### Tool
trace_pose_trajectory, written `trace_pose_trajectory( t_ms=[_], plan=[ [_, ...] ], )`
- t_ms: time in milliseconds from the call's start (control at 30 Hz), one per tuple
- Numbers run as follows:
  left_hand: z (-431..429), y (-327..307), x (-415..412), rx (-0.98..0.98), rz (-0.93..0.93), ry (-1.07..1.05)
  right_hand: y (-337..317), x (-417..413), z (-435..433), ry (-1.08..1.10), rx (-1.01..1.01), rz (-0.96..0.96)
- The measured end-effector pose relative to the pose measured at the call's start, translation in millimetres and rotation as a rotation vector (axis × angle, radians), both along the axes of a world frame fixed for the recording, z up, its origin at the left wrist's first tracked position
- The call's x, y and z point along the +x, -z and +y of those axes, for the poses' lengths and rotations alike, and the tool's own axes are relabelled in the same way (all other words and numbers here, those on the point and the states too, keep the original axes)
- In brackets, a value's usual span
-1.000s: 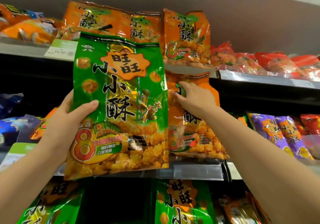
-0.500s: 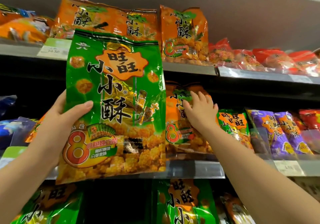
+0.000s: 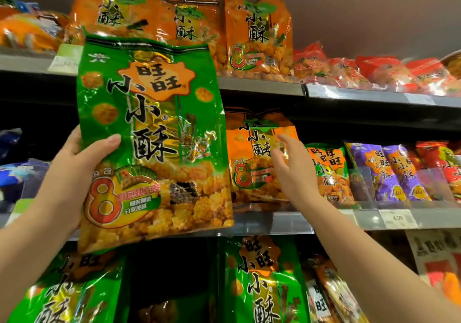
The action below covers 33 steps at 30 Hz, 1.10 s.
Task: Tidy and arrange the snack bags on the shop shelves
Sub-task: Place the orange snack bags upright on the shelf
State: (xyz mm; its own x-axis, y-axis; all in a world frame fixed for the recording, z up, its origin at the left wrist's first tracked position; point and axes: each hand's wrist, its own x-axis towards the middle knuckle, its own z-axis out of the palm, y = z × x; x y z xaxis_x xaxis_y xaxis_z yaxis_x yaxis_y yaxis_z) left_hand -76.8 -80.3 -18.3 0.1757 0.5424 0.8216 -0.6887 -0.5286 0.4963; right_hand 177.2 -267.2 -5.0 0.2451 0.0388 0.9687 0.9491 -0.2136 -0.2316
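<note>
A large green snack bag [image 3: 154, 138] is held upright in front of the shelves by my left hand [image 3: 74, 170], thumb across its front and fingers behind its left edge. To its right an orange snack bag [image 3: 252, 153] stands upright on the middle shelf [image 3: 274, 220]. My right hand [image 3: 291, 170] reaches to that bag's right edge with fingers spread, touching or just off it, holding nothing. Part of the orange bag's left side is hidden behind the green bag.
Orange bags [image 3: 257, 33] stand on the top shelf [image 3: 262, 87], red bags [image 3: 374, 70] to their right. Small green, purple [image 3: 389, 170] and red bags fill the middle shelf's right side. Green bags [image 3: 259, 282] stand on the lower shelf. Blue bags [image 3: 15, 170] sit at left.
My right hand has let go of the orange bag and slid to its right edge, fingers opening. The orange bag now stands upright on the middle shelf. The green bag has barely moved.
</note>
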Motion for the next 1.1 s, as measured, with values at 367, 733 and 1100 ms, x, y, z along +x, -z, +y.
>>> trace_pose_trajectory(
  t_ms=[367,733,1100],
  plan=[
    [-21,35,-11,-0.043,0.088,0.039,30,-99,18,-0.382,0.041,0.008],
    [-27,80,-30,-0.037,0.151,0.101,81,-145,4,-0.877,-0.205,0.757],
    [-12,163,-22,0.162,0.362,-0.168,186,-90,31,-0.918,-0.341,0.720]
  ],
)
